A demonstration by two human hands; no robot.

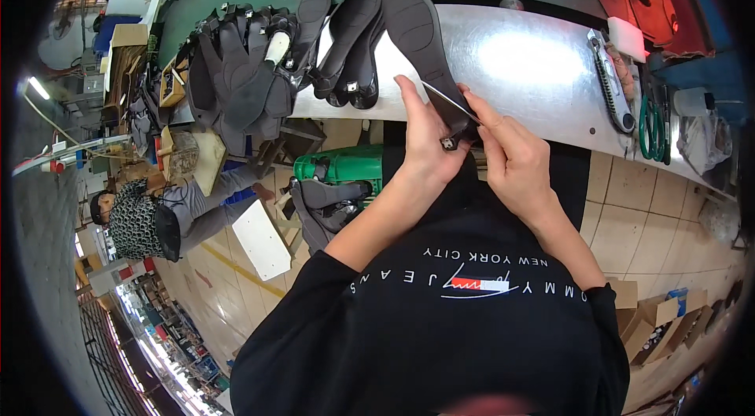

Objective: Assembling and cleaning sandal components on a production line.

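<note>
My left hand [429, 137] cradles a black heeled shoe [417, 27] near its heel end, with the thumb raised beside it. The shoe's dark sole faces up, its toe pointing away from me over the metal table. At the shoe's heel end, my right hand [515, 156] is closed in a pinch. A thin pale sliver [448, 100] runs along the sole's edge to those fingertips; whether it is a tool or a strip cannot be made out. Just left of my hands lie more black shoes [354, 38], soles up.
Many black shoes [244, 62] are piled on the left of the metal table [527, 62]. A utility knife [612, 82] and green-handled scissors [651, 129] lie at the right. Below stands a green crate [338, 164] with shoes nearby. A person [149, 215] sits at the left.
</note>
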